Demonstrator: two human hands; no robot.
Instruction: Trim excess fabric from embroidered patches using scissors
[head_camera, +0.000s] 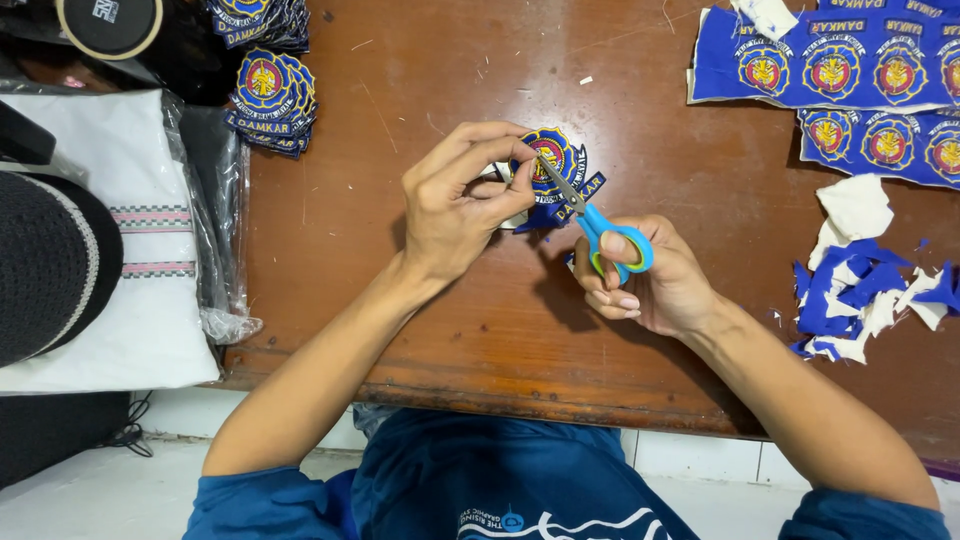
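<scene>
wooden table (420, 320) | left hand (455, 205) pinches one patch (553, 160) | right hand (650, 285) grips one scissors (600, 225)

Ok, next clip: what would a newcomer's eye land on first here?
Mid-table, the right hand works blue-handled scissors along the edge of an embroidered patch pinched by the left hand. Uncut blue patch sheets lie top right with a pile of fabric scraps below them, and trimmed patch stacks sit top left.

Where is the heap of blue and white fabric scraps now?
In the head view, the scrap heap lies on the wooden table at the right edge, below the uncut patch sheets.
</scene>
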